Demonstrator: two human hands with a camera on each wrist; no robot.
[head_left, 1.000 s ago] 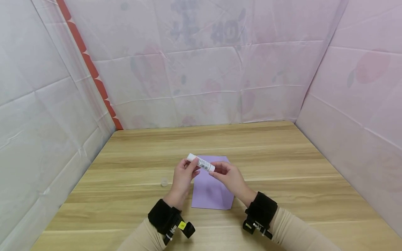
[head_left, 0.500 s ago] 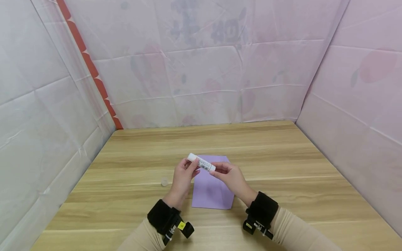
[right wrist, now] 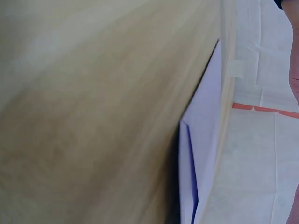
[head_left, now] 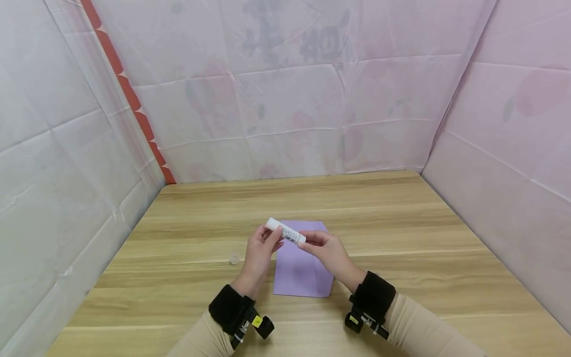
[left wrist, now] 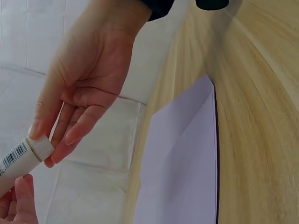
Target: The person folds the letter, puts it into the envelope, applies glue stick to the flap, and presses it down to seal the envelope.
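Head view: both hands (head_left: 294, 253) hold glue stick (head_left: 286, 231) above purple paper (head_left: 301, 270).

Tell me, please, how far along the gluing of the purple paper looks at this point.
Done: the purple paper lies folded on the table, and the clear cap sits off to the side. In hand: the left hand and right hand both hold the glue stick above the paper. Left: the stick has not touched the paper.
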